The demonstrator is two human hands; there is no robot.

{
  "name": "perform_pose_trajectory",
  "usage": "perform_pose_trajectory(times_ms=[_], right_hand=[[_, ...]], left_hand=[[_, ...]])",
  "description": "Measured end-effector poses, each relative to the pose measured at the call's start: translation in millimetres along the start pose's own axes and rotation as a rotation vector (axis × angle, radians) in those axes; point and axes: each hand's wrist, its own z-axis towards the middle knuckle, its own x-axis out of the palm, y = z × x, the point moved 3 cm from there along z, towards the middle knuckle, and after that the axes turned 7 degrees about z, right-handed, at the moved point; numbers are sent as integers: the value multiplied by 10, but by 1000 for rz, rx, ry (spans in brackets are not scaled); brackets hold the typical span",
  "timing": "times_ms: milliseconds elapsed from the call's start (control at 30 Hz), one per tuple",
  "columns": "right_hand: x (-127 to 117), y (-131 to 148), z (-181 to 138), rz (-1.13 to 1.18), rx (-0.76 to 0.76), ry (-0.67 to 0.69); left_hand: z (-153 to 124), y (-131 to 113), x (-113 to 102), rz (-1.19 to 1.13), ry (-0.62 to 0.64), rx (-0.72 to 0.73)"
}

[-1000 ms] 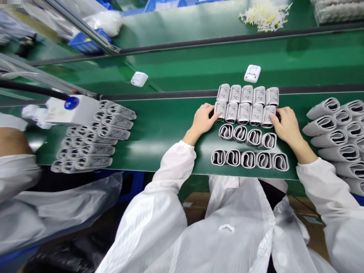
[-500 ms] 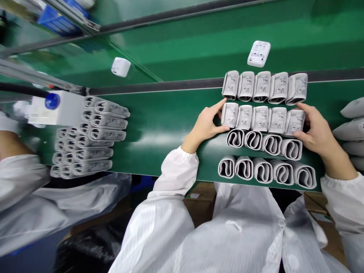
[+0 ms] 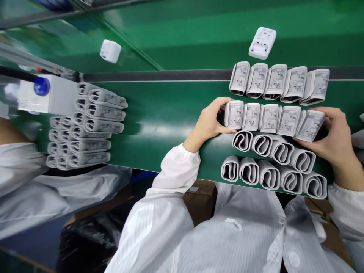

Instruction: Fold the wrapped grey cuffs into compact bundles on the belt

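On the green belt, a row of several rolled blood-pressure cuffs point(image 3: 274, 119) with printed diagrams lies between my hands. My left hand point(image 3: 209, 119) holds the row's left end, and my right hand point(image 3: 332, 132) grips its right end, where the last cuff tilts. A similar row point(image 3: 278, 83) lies just beyond it, touching neither hand. Nearer me, two rows of cuffs stand with their rolled ends showing point(image 3: 270, 146); my right fingers rest close above them. A white plastic device point(image 3: 262, 43) lies past the far row.
A second white device point(image 3: 110, 51) lies on the far belt. At left, stacked cuffs point(image 3: 96, 125) sit beside a white box with a blue knob point(image 3: 47, 94), near a co-worker's white sleeve point(image 3: 19, 167). Cardboard point(image 3: 200, 203) and a black bag point(image 3: 85, 242) lie below the belt.
My right hand has moved right, and the held row has spread wider, its last cuff now tilted. The whole view has drifted, with the belt and cuffs sitting higher in the picture.
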Motion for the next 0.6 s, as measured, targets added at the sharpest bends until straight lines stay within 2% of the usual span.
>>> perform_pose_trajectory(times_ms=[267, 367, 467, 500, 533, 600], right_hand=[[26, -69, -11, 10, -14, -15], [22, -192, 1, 50, -79, -10], [-68, -256, 26, 209, -115, -43], [-115, -238, 36, 276, -115, -58], [-162, -196, 47, 337, -118, -64], [-234, -42, 64, 439, -176, -26]], left_hand=[[-15, 44, 55, 30, -56, 56], [3, 98, 43, 74, -164, 92], [-3, 76, -59, 98, -391, 257], [-12, 34, -91, 104, -430, 322], [-22, -28, -111, 108, -431, 382], [-46, -204, -113, 102, -343, 486]])
